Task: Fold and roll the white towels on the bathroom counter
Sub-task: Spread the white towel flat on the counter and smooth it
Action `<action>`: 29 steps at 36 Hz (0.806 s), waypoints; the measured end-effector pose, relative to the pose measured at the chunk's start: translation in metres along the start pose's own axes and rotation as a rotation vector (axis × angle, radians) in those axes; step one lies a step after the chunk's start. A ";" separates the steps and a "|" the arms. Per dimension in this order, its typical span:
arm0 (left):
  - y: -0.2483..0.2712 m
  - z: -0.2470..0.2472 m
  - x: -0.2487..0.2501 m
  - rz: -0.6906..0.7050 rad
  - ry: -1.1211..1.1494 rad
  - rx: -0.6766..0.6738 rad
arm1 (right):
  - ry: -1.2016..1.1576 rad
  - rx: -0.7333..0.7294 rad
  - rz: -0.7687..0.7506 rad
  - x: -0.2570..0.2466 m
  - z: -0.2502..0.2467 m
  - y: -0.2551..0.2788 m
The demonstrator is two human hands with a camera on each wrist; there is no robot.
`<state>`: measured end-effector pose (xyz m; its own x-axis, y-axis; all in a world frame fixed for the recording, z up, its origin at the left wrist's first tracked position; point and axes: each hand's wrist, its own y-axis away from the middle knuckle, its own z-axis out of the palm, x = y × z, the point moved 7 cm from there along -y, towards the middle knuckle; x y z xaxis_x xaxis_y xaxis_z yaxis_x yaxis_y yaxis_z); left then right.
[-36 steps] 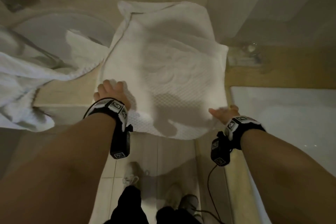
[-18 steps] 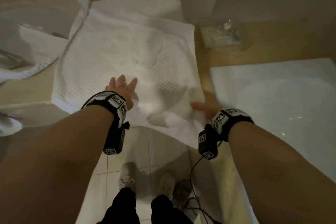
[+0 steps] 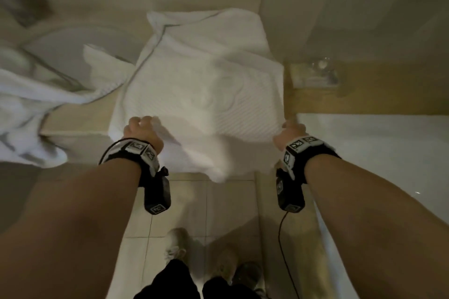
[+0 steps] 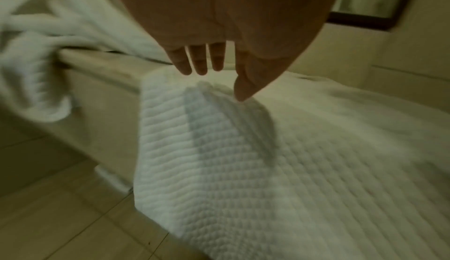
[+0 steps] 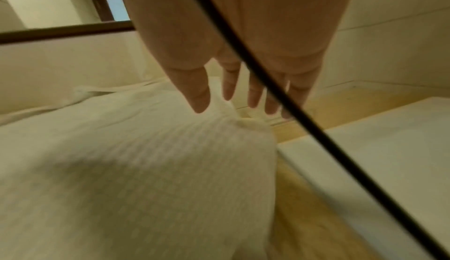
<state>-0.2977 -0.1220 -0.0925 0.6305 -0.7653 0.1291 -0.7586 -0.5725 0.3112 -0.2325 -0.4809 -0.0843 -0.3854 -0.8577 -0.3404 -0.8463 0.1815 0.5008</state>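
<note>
White towel [image 3: 201, 94] lies spread flat on the desk [image 3: 80, 119]. Its far end is bunched against the wall, and its near edge hangs over the front of the desk above the floor tiles [image 3: 184, 201]. The weave shows a fine ribbed texture in both wrist views

Left hand [image 3: 142, 132]: at the towel's near left corner, right at the desk's front edge. In the left wrist view its fingers [image 4: 198, 60] are straight and slightly apart, pointing down over the cloth with nothing in them. The thumb tip is close to the fabric; I cannot tell whether it touches

Right hand [image 3: 290, 132]: at the towel's near right edge. In the right wrist view its fingers [image 5: 228, 85] are extended and spread, grasping nothing, just above a raised fold at that edge. Contact is unclear here as well. A black cable [image 5: 268, 83] crosses in front of the palm

Second towel [image 3: 29, 94]: crumpled at the left, partly in the sink basin [image 3: 68, 48] and partly draped off the desk front, just beside the flat towel

Other: a blurred glass item [image 3: 315, 73] stands on the desk beyond the towel's right edge. Shoes [image 3: 176, 243] are on the floor below
</note>
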 end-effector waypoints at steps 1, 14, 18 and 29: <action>-0.003 -0.002 -0.017 -0.065 0.076 0.049 | 0.048 0.002 -0.068 -0.017 0.004 0.001; -0.034 0.049 -0.110 -0.218 0.467 -0.194 | 0.402 -0.014 -0.362 -0.136 0.091 0.005; -0.044 0.057 -0.104 -0.138 0.534 -0.222 | 0.391 0.018 -0.349 -0.138 0.094 0.000; -0.037 0.061 -0.117 -0.117 0.381 -0.469 | 0.504 -0.082 -0.342 -0.142 0.100 0.003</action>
<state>-0.3538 -0.0289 -0.1768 0.7855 -0.4966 0.3692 -0.5819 -0.3896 0.7138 -0.2173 -0.3109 -0.1140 0.1417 -0.9863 -0.0843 -0.8525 -0.1649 0.4960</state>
